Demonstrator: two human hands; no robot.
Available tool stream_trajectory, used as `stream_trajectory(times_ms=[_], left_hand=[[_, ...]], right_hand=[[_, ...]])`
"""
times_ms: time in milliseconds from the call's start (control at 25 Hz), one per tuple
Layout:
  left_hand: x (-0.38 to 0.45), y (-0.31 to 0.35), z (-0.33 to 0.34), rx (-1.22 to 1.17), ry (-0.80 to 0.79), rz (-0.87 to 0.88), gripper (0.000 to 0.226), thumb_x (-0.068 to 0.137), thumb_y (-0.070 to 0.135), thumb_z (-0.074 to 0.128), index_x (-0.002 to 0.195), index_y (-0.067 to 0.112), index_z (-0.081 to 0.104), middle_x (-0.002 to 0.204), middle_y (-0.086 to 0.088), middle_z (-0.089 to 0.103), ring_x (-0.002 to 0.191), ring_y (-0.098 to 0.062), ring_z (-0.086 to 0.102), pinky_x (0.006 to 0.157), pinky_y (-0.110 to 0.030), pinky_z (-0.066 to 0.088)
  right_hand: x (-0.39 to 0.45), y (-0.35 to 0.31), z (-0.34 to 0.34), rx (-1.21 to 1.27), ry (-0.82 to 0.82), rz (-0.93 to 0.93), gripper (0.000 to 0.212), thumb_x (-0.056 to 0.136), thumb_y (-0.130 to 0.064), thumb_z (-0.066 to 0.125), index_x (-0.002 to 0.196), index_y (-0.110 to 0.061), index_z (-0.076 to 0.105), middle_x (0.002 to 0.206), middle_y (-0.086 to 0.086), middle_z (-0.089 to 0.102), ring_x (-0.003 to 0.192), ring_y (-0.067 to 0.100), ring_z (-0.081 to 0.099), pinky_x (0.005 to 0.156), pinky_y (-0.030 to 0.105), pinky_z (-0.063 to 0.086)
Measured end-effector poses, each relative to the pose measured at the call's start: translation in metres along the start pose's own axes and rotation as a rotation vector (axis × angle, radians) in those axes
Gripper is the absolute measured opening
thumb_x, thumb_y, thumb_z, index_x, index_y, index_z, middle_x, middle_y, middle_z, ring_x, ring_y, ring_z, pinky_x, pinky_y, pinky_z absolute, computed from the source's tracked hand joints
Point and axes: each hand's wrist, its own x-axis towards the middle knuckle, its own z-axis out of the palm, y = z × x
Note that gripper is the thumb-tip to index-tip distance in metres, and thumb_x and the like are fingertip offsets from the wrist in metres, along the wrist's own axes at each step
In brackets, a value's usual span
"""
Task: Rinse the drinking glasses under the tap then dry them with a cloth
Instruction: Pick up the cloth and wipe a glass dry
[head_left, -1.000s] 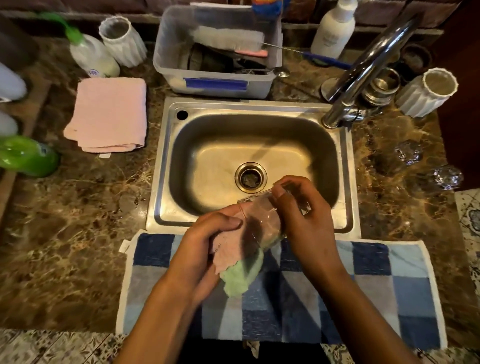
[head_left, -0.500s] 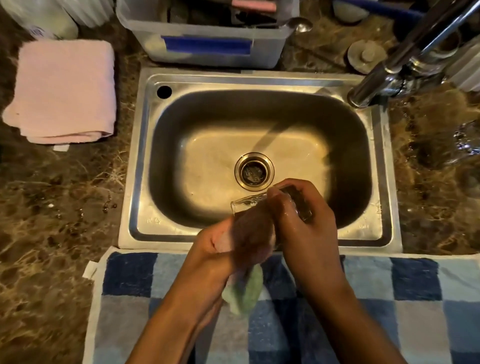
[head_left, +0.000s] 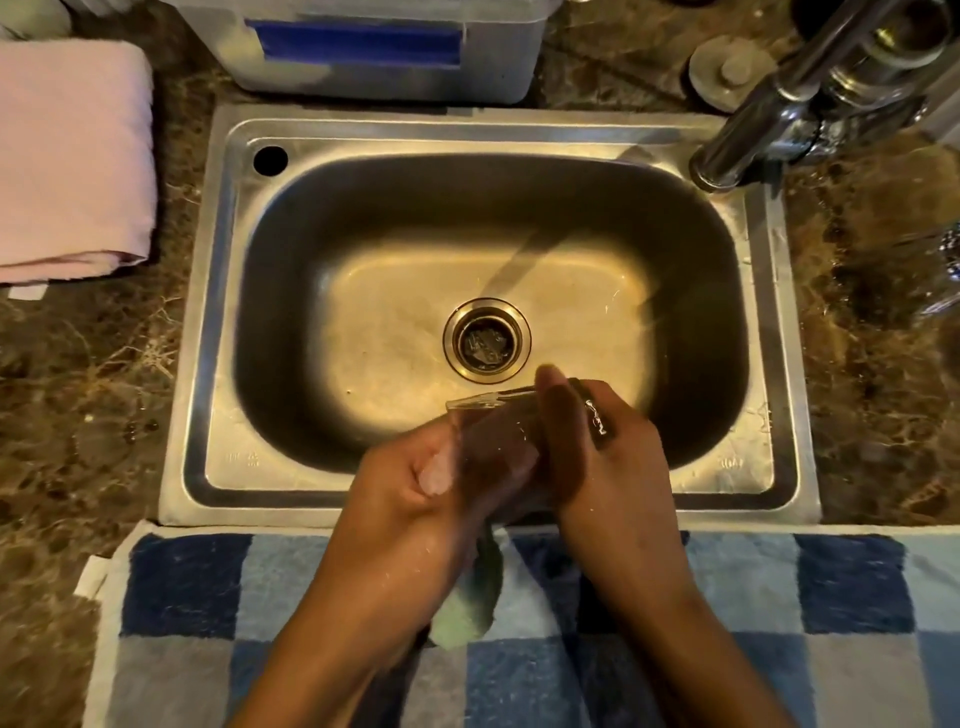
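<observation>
A clear drinking glass (head_left: 496, 431) lies tilted on its side over the front rim of the steel sink (head_left: 218, 322). My right hand (head_left: 597, 467) grips the glass, fingers curled round its body. My left hand (head_left: 410, 499) holds a pink and green cloth (head_left: 467, 613) pushed into the glass; a pink bit shows between the fingers and the green end hangs below the hands. The tap (head_left: 753, 135) stands at the back right, with no water running from it.
A blue checked towel (head_left: 831, 597) lies along the counter's front edge. A folded pink towel (head_left: 67, 161) sits at the left. A plastic tub (head_left: 374, 52) stands behind the sink. Another clear glass (head_left: 935, 275) stands at the right edge, and a sink plug (head_left: 727, 73) lies near the tap.
The view has moved closer and lower over the sink. My left hand has pushed the cloth deeper into the glass, so less pink cloth shows. The right hand still grips the glass.
</observation>
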Motion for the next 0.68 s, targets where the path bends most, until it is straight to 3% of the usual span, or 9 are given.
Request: stream_trajectory(times_ms=[80,160,240,360,440,520,560,600,680], left_hand=[[0.004,0.003,-0.005,-0.198,-0.038,-0.14,0.039,0.069,0.026,0.084,0.104,0.008,0.079,0.099,-0.014,0.079,0.093,-0.027,0.075,0.077,-0.028,0.059],[0.008,0.003,-0.01,-0.434,-0.1,-0.353,0.056,0.055,0.019,0.093,0.103,-0.004,0.076,0.093,-0.023,0.077,0.084,-0.032,0.074,0.077,-0.036,0.06],[0.01,0.008,-0.007,-0.52,-0.109,-0.402,0.06,0.05,0.016,0.096,0.102,-0.005,0.076,0.091,-0.024,0.076,0.079,-0.032,0.074,0.077,-0.038,0.059],[0.001,0.02,0.014,-0.258,-0.112,-0.139,0.044,0.061,0.023,0.09,0.102,0.013,0.078,0.09,-0.007,0.079,0.086,-0.02,0.075,0.08,-0.029,0.059],[-0.007,0.021,0.027,0.259,-0.032,0.23,0.032,0.065,0.022,0.085,0.094,0.029,0.074,0.083,0.013,0.078,0.075,0.001,0.072,0.066,-0.012,0.054],[-0.01,0.01,0.032,0.772,0.039,0.498,0.035,0.073,0.029,0.08,0.105,0.032,0.067,0.088,0.016,0.074,0.069,0.002,0.071,0.058,-0.016,0.054],[-0.01,0.006,0.034,0.83,0.077,0.519,0.032,0.076,0.03,0.077,0.106,0.03,0.065,0.085,0.014,0.073,0.066,-0.001,0.071,0.055,-0.018,0.053],[-0.01,0.006,0.036,0.739,0.094,0.451,0.023,0.08,0.028,0.075,0.102,0.027,0.066,0.078,0.012,0.072,0.062,-0.001,0.07,0.053,-0.018,0.052],[-0.002,0.012,0.034,0.167,0.075,0.053,0.014,0.081,0.017,0.076,0.094,0.02,0.074,0.072,0.005,0.075,0.063,-0.014,0.071,0.057,-0.023,0.055]], right_hand=[[0.005,-0.002,-0.011,-0.099,-0.116,-0.121,0.06,0.082,-0.078,0.053,0.099,-0.021,0.066,0.085,0.0,0.074,0.078,0.015,0.072,0.068,0.042,0.061],[0.009,-0.002,-0.019,-0.114,-0.203,-0.435,0.041,0.09,-0.045,0.066,0.118,-0.014,0.063,0.103,0.002,0.073,0.094,0.018,0.071,0.077,0.039,0.059],[0.017,-0.002,-0.019,-0.067,-0.163,-0.637,0.02,0.089,-0.015,0.066,0.106,-0.003,0.068,0.097,0.008,0.071,0.09,0.021,0.07,0.073,0.035,0.056],[0.025,-0.014,-0.016,0.136,-0.05,-0.435,0.021,0.094,-0.02,0.057,0.081,-0.006,0.067,0.075,0.008,0.068,0.074,0.016,0.068,0.064,0.026,0.052],[0.029,-0.025,-0.018,0.205,-0.085,-0.227,0.029,0.095,-0.019,0.053,0.075,-0.003,0.065,0.068,0.014,0.065,0.065,0.016,0.063,0.058,0.025,0.05],[0.032,-0.029,-0.026,0.122,-0.182,-0.062,0.038,0.093,-0.029,0.051,0.069,-0.002,0.06,0.059,0.011,0.062,0.056,0.013,0.058,0.053,0.026,0.046],[0.031,-0.027,-0.031,0.057,-0.225,-0.01,0.042,0.091,-0.037,0.05,0.068,-0.003,0.061,0.058,0.009,0.064,0.055,0.014,0.06,0.054,0.027,0.048],[0.03,-0.025,-0.034,0.016,-0.249,0.04,0.048,0.09,-0.046,0.05,0.073,-0.004,0.064,0.065,0.011,0.069,0.06,0.018,0.065,0.06,0.033,0.054],[0.023,-0.019,-0.035,0.067,-0.271,0.027,0.049,0.091,-0.055,0.05,0.09,-0.01,0.07,0.085,0.013,0.074,0.08,0.028,0.073,0.075,0.05,0.06]])
